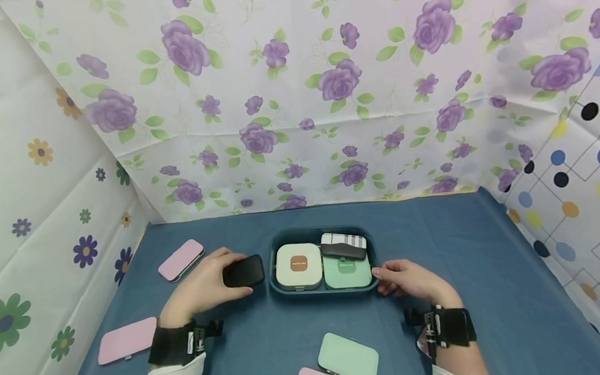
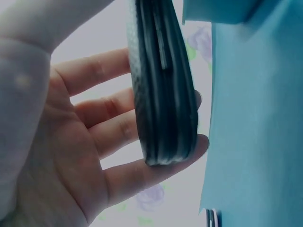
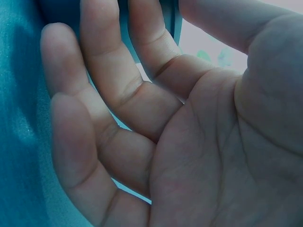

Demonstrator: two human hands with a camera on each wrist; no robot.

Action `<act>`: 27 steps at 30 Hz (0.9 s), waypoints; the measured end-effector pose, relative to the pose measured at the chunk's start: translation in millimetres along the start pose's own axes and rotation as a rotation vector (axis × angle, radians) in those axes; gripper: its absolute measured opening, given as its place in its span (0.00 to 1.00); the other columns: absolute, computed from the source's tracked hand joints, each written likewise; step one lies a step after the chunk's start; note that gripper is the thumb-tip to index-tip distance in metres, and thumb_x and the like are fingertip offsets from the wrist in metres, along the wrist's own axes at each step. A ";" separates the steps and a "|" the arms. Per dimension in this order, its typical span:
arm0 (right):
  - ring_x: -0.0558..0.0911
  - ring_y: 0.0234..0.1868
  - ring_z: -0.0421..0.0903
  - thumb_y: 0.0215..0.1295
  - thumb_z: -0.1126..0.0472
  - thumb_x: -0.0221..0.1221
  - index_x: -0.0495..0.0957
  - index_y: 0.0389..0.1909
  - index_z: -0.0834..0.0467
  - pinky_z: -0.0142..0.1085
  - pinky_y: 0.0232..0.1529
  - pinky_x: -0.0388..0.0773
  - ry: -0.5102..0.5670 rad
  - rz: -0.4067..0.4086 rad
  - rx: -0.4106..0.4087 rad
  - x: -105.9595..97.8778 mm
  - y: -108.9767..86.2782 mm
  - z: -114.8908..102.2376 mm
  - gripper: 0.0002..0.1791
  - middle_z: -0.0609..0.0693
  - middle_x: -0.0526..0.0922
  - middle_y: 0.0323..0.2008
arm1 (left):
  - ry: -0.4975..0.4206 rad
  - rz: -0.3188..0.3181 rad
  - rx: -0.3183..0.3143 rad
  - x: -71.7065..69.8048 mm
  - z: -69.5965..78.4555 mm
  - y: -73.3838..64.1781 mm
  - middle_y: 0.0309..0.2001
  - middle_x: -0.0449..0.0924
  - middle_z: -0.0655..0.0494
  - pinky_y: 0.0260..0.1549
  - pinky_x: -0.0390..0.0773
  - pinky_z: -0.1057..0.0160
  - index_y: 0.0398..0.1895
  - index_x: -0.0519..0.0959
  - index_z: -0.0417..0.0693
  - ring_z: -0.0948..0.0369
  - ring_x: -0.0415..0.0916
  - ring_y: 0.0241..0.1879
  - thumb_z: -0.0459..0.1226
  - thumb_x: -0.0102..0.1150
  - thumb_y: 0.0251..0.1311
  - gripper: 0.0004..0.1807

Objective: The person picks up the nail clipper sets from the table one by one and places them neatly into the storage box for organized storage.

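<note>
Across a blue surface (image 1: 268, 336), a pink case (image 1: 181, 260) lies left of the left hand (image 1: 204, 285), which grips a black case (image 1: 244, 272), fingers on the far edge, thumb nearer. Just right, a navy tray (image 1: 319, 293) holds a cream case (image 1: 298, 275), a mint case (image 1: 347, 278) and a plaid-and-black case (image 1: 343, 246). The right hand (image 1: 410, 278), fingers bent, pinches the tray's right rim. The step seems to be handling the black case beside the tray; the next move likely calls for keeping the tray steady.

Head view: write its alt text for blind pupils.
A person's left hand holds a black case beside a blue tray of cases. The right hand pinches the tray's right end. Pink cases and a green one lie on the blue surface.
</note>
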State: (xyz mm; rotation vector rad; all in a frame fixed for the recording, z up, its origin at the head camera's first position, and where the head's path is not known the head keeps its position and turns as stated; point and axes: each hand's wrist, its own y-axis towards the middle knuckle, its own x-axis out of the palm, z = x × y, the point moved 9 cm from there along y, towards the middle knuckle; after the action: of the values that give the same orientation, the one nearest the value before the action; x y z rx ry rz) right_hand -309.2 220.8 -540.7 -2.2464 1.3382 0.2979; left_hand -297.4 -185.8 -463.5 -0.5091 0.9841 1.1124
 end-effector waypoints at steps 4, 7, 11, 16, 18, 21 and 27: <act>0.86 0.43 0.49 0.82 0.43 0.57 0.83 0.42 0.60 0.45 0.45 0.79 0.001 0.000 0.002 -0.7 -0.1 -0.2 0.22 0.52 0.88 0.38 | 0.000 0.016 0.027 -0.4 9.8 2.9 0.51 0.79 0.57 0.42 0.79 0.55 0.65 0.83 0.49 0.60 0.75 0.43 0.51 0.84 0.53 0.37; 0.86 0.44 0.49 0.82 0.43 0.57 0.83 0.43 0.60 0.45 0.45 0.79 0.004 0.000 0.006 -0.6 0.2 0.5 0.22 0.52 0.88 0.38 | 0.000 0.018 0.043 0.4 16.8 4.8 0.52 0.80 0.57 0.43 0.80 0.55 0.65 0.84 0.50 0.60 0.76 0.44 0.50 0.85 0.53 0.37; 0.86 0.44 0.49 0.82 0.43 0.58 0.83 0.43 0.59 0.45 0.45 0.80 0.010 0.001 0.012 -0.4 0.3 2.4 0.22 0.52 0.88 0.38 | -0.015 0.016 0.072 1.7 29.6 10.0 0.53 0.80 0.58 0.44 0.81 0.55 0.65 0.84 0.51 0.60 0.77 0.45 0.50 0.85 0.52 0.36; 0.86 0.44 0.49 0.81 0.42 0.58 0.83 0.43 0.60 0.46 0.46 0.80 0.028 0.003 0.031 0.8 -0.8 4.4 0.23 0.52 0.88 0.39 | -0.039 0.008 0.139 6.3 52.4 21.4 0.53 0.80 0.57 0.43 0.82 0.54 0.66 0.83 0.52 0.60 0.78 0.45 0.51 0.84 0.54 0.37; 0.86 0.44 0.50 0.81 0.42 0.58 0.82 0.43 0.60 0.46 0.46 0.80 0.036 0.000 0.033 1.5 -1.0 4.7 0.23 0.52 0.88 0.39 | -0.043 0.002 0.158 9.9 60.6 26.3 0.54 0.80 0.57 0.43 0.82 0.55 0.67 0.83 0.52 0.60 0.78 0.45 0.52 0.83 0.55 0.37; 0.86 0.45 0.50 0.82 0.42 0.58 0.82 0.43 0.60 0.46 0.46 0.80 0.039 -0.004 0.028 1.9 -1.1 4.3 0.23 0.53 0.88 0.39 | -0.048 -0.006 0.171 15.7 72.1 33.9 0.54 0.80 0.57 0.42 0.82 0.56 0.68 0.82 0.51 0.60 0.78 0.45 0.51 0.83 0.55 0.37; 0.86 0.44 0.50 0.82 0.43 0.58 0.82 0.41 0.60 0.46 0.46 0.80 0.036 -0.007 0.014 0.3 -1.0 0.8 0.22 0.53 0.88 0.39 | -0.076 -0.033 0.196 26.4 96.5 49.3 0.55 0.79 0.57 0.44 0.83 0.56 0.69 0.82 0.50 0.59 0.79 0.47 0.49 0.84 0.55 0.38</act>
State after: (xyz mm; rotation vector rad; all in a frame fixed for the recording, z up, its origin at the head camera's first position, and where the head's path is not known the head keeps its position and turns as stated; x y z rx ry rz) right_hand -308.1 221.4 -541.1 -2.2540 1.3465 0.2455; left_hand -301.2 -78.9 -431.7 -0.3210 1.0025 0.9868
